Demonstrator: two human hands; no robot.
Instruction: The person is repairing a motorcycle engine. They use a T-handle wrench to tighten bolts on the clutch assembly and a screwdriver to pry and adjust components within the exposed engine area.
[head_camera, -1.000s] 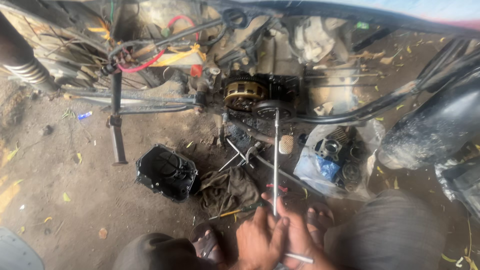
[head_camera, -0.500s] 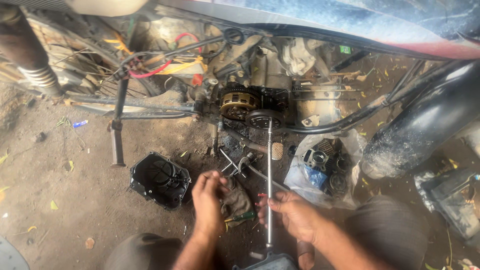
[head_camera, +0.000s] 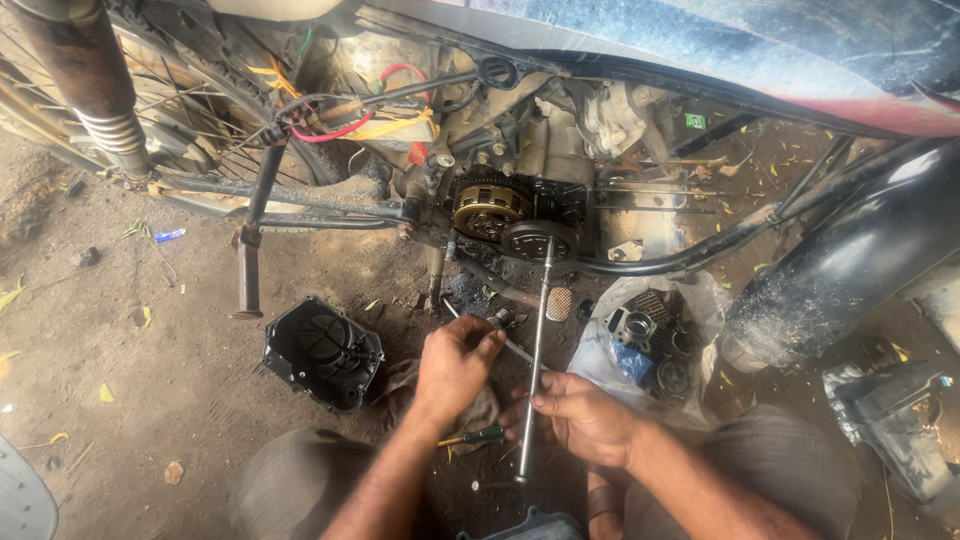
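Note:
A long metal T-handle wrench (head_camera: 535, 350) runs from my lap up to a round black part (head_camera: 537, 240) on the motorcycle engine, beside the brass-coloured clutch (head_camera: 486, 205). My right hand (head_camera: 580, 412) grips the lower part of the wrench shaft. My left hand (head_camera: 455, 362) is closed on a small metal tool (head_camera: 497, 320) lifted from the tools lying on the ground. A green-handled screwdriver (head_camera: 480, 436) lies just below my left hand.
A black engine cover (head_camera: 322, 352) lies on the dirt at left. A plastic bag (head_camera: 650, 340) holds a cylinder and other engine parts at right. The kickstand (head_camera: 249, 240), spoked wheel (head_camera: 150, 110), black fender (head_camera: 850, 270) and a grey tray (head_camera: 895, 420) surround me.
Both hands were together at the wrench's bottom end. The left hand has moved up and left to the tools on the ground and closed on a small one; the right hand has slid up the shaft.

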